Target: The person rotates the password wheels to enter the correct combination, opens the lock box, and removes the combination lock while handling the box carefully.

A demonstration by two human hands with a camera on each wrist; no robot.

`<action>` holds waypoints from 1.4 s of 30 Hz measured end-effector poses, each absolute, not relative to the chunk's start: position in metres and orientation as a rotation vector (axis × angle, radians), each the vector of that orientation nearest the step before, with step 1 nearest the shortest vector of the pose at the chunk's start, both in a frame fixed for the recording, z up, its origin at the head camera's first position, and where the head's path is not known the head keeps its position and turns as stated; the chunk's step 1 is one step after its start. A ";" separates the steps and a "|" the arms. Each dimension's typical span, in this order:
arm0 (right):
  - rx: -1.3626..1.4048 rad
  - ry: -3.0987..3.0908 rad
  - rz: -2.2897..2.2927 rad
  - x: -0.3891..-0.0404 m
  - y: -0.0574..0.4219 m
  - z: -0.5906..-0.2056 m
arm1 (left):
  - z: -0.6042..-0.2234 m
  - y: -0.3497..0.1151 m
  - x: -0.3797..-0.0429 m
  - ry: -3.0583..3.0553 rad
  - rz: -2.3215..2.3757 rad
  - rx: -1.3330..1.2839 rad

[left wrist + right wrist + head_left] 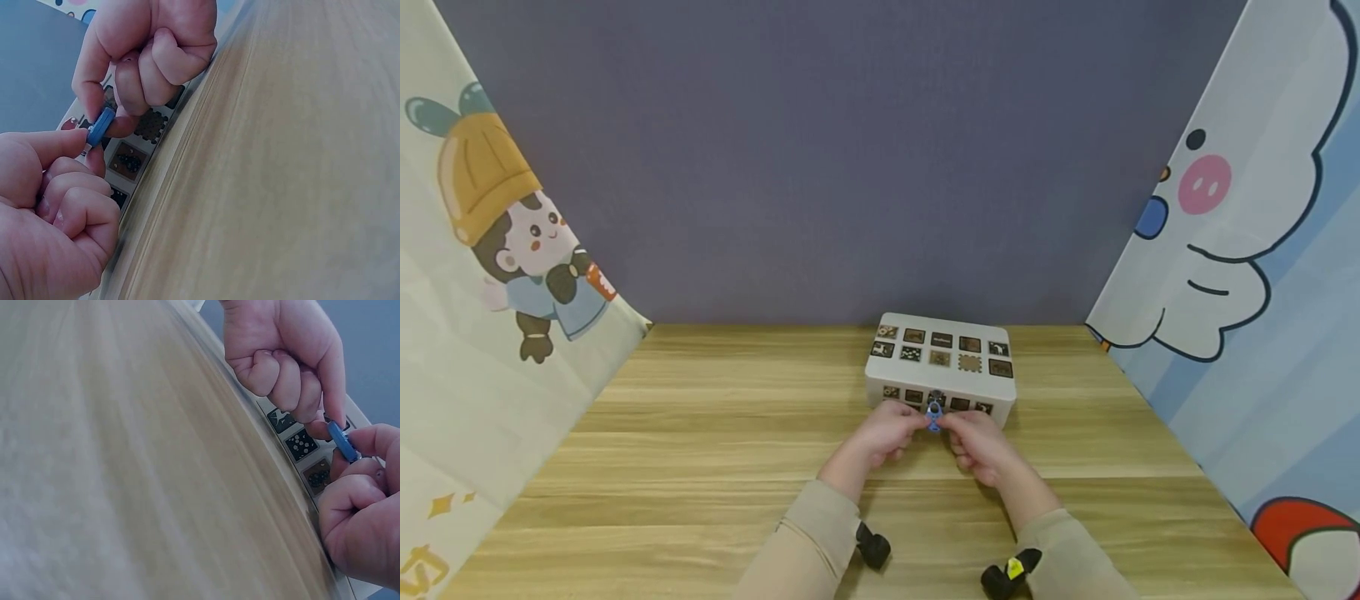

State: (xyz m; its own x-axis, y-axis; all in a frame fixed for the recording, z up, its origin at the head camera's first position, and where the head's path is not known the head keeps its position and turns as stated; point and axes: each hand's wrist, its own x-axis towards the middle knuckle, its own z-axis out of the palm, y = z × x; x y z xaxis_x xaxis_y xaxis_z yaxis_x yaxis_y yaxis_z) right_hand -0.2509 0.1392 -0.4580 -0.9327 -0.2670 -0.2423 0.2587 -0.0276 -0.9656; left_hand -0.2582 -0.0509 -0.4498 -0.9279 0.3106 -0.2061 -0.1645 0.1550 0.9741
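A small blue padlock (934, 416) hangs at the front of a white box (925, 377) printed with dark, stamp-like pictures. Thumb and index finger of my left hand (887, 432) pinch the padlock from its left side, the other fingers curled in. From the right side, my right hand (983, 446) pinches it the same way. The wrist views show the padlock's blue body (100, 127) between both sets of fingertips (335, 420). Its shackle sits up against the clasp on the box front, partly hidden by the fingers.
The box stands on a wood-grain table (715, 433), near a grey-purple back wall (850, 167). Cartoon-printed panels flank the table, one on the left (445, 333) and one on the right (1285, 350).
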 end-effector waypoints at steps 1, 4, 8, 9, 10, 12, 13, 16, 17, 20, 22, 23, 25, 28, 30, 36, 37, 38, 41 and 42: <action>-0.007 1.899 -2.023 -0.251 0.139 -0.458 | -0.450 -0.051 -0.258 2.079 1.830 0.143; -0.002 1.903 -2.022 -0.250 0.138 -0.457 | -0.450 -0.051 -0.258 2.073 1.837 0.149; 0.000 1.914 -2.014 -0.251 0.138 -0.458 | -0.451 -0.051 -0.258 2.076 1.836 0.153; 0.001 1.916 -2.014 -0.251 0.138 -0.458 | -0.451 -0.051 -0.258 2.077 1.835 0.153; -0.002 1.919 -2.014 -0.251 0.138 -0.458 | -0.451 -0.051 -0.258 2.077 1.835 0.153; -0.001 1.919 -2.015 -0.251 0.138 -0.459 | -0.451 -0.051 -0.258 2.079 1.835 0.156; 0.003 1.916 -2.018 -0.251 0.138 -0.459 | -0.451 -0.051 -0.258 2.080 1.835 0.158; 0.006 1.918 -2.023 -0.251 0.137 -0.459 | -0.451 -0.051 -0.258 2.077 1.837 0.162; 0.007 1.919 -2.024 -0.251 0.137 -0.459 | -0.451 -0.051 -0.258 2.076 1.838 0.163; 0.014 1.929 -2.023 -0.250 0.137 -0.458 | -0.451 -0.051 -0.258 2.081 1.838 0.163; 0.016 1.930 -2.024 -0.250 0.137 -0.458 | -0.450 -0.051 -0.258 2.087 1.838 0.157; 0.016 1.931 -2.024 -0.250 0.137 -0.457 | -0.450 -0.051 -0.258 2.091 1.836 0.155; 0.015 1.930 -2.026 -0.250 0.137 -0.457 | -0.450 -0.051 -0.257 2.097 1.834 0.153; 0.017 1.926 -2.029 -0.250 0.137 -0.457 | -0.450 -0.051 -0.257 2.098 1.831 0.153; 0.021 1.922 -2.030 -0.250 0.137 -0.457 | -0.450 -0.051 -0.258 2.094 1.831 0.158; 0.026 1.896 -2.039 -0.251 0.136 -0.458 | -0.451 -0.051 -0.259 2.078 1.835 0.165; 0.026 1.890 -2.040 -0.251 0.136 -0.458 | -0.451 -0.051 -0.259 2.077 1.836 0.166; 0.026 1.886 -2.040 -0.251 0.136 -0.458 | -0.451 -0.051 -0.259 2.077 1.835 0.167; 0.027 1.874 -2.041 -0.252 0.136 -0.458 | -0.451 -0.051 -0.259 2.080 1.833 0.168; 0.027 1.873 -2.041 -0.252 0.136 -0.459 | -0.451 -0.051 -0.259 2.082 1.832 0.170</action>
